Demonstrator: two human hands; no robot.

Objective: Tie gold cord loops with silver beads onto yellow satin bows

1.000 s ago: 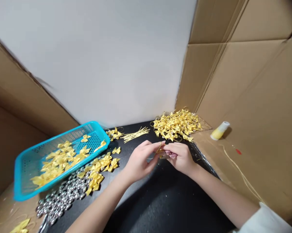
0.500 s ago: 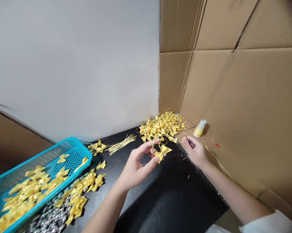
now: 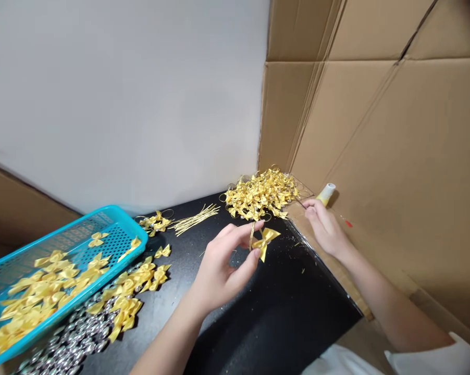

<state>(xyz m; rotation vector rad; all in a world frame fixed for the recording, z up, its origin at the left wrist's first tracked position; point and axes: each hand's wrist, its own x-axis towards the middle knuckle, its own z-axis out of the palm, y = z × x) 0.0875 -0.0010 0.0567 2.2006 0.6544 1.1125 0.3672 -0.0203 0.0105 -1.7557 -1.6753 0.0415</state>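
Between the thumb and fingers of my left hand (image 3: 229,260) is a yellow ribbon bow (image 3: 265,242) with a gold cord loop, held over the black table (image 3: 274,312). My right hand (image 3: 324,226) is closed on a thin dark tool (image 3: 300,203) whose tip points left toward a heap of finished-looking yellow bows with gold loops (image 3: 260,194). Just behind the right hand's fingers stands a yellow and white thread cone (image 3: 326,194), partly hidden.
A blue basket (image 3: 120,214) of yellow bows lies at the left. Beside it are silver beads (image 3: 78,333) and more loose bows (image 3: 127,312). Gold cord pieces (image 3: 196,219) lie farther back. Cardboard (image 3: 395,156) walls the right side.
My right hand has moved right and up from the table's edge, with the dark tool turned leftward. My left hand still holds the bow, now turned slightly. The view has shifted a little.
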